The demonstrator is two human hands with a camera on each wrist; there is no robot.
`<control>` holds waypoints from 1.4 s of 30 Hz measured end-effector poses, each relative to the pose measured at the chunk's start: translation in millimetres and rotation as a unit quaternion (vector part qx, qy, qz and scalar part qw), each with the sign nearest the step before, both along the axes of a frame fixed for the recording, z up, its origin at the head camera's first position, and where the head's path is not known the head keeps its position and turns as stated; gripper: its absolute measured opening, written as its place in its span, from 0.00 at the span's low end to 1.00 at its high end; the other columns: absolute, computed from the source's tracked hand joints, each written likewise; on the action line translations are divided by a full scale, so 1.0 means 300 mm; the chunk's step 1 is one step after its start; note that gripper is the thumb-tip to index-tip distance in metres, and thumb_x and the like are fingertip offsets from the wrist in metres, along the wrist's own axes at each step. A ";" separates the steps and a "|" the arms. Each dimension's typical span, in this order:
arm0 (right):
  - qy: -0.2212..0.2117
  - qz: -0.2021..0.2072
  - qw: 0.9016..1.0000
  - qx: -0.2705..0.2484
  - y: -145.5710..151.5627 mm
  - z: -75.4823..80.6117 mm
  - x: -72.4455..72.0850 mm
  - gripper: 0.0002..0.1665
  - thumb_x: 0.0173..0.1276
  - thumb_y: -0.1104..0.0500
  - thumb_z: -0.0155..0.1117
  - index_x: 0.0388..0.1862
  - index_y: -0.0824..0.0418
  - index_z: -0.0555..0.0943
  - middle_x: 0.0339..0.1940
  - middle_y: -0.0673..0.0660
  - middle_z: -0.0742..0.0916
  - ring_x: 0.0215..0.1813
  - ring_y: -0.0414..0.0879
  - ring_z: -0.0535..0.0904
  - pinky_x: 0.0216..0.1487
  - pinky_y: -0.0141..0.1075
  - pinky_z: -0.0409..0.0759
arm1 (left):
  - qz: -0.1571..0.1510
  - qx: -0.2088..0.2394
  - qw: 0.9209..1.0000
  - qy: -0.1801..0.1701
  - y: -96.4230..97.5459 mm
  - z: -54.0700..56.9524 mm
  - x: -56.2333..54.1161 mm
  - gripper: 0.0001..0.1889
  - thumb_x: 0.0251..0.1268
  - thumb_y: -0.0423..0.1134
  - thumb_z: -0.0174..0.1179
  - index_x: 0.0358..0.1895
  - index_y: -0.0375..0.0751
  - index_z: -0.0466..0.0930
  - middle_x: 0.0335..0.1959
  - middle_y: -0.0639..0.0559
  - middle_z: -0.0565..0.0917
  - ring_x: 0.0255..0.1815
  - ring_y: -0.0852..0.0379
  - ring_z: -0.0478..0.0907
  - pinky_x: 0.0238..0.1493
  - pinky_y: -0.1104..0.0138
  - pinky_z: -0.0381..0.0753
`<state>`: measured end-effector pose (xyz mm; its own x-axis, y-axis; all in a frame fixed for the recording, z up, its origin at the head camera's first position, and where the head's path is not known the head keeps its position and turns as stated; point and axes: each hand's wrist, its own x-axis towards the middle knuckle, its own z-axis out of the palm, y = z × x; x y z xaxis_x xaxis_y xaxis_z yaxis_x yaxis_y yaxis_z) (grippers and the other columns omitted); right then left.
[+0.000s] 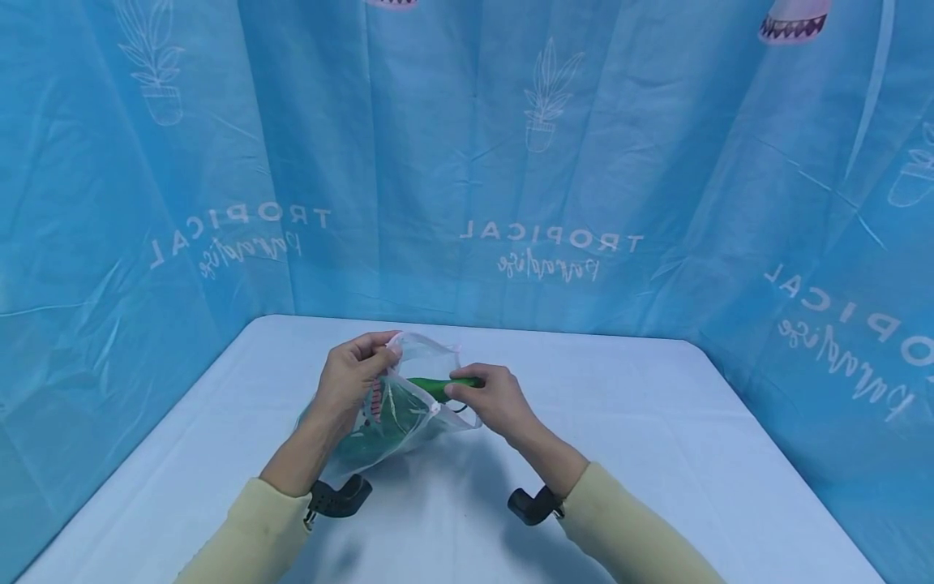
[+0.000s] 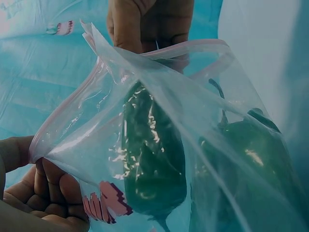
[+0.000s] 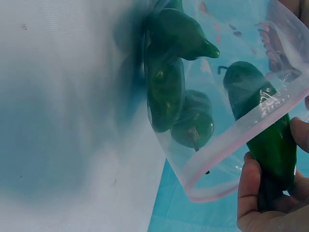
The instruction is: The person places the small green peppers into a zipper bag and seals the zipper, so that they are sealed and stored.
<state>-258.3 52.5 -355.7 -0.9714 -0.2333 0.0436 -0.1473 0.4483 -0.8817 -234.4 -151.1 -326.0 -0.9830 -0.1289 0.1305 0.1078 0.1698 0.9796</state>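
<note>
A clear zip bag [image 1: 400, 454] with a pinkish zip rim lies tilted over the table, its mouth toward the right. My left hand [image 1: 346, 380] pinches the rim at the upper left and keeps the mouth spread. With my right hand [image 1: 499, 397] I grip one end of a green chili pepper [image 3: 273, 145]; its stemmed end is inside the bag, the gripped end still outside the rim. Several other green peppers [image 3: 165, 94] rest in the bag's lower part, seen through the film in the right wrist view. Red print on the bag [image 2: 107, 202] shows in the left wrist view.
The bag is above a white-covered table [image 1: 620, 438] with rounded far corners. Blue printed curtains [image 1: 554, 186] stand around its back and sides. A black wrist camera [image 1: 341, 496] is strapped to each forearm.
</note>
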 end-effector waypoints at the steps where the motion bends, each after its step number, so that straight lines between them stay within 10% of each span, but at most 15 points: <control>1: 0.000 0.003 1.000 -0.002 -0.002 0.001 0.000 0.18 0.62 0.50 0.65 0.49 0.54 0.83 0.46 0.54 0.85 0.42 0.44 0.81 0.46 0.38 0.81 | 0.000 -0.001 1.000 0.001 0.000 0.000 0.000 0.18 0.65 0.43 0.58 0.55 0.42 0.78 0.43 0.49 0.80 0.41 0.56 0.74 0.44 0.66 0.73; 18: 0.035 0.050 0.998 -0.034 0.054 -0.016 0.003 0.18 0.65 0.46 0.61 0.52 0.50 0.80 0.49 0.51 0.85 0.52 0.45 0.81 0.56 0.44 0.78 | -0.003 -0.005 1.000 0.004 0.000 -0.002 -0.001 0.17 0.65 0.43 0.58 0.55 0.42 0.78 0.42 0.52 0.80 0.41 0.58 0.75 0.45 0.67 0.73; 42: 0.041 0.010 0.998 -0.037 0.172 -0.046 0.029 0.15 0.63 0.47 0.63 0.48 0.48 0.82 0.48 0.49 0.85 0.51 0.44 0.81 0.56 0.46 0.78 | -0.018 -0.018 1.000 -0.001 0.049 -0.087 -0.050 0.16 0.65 0.38 0.58 0.53 0.37 0.78 0.31 0.57 0.75 0.34 0.60 0.70 0.36 0.72 0.73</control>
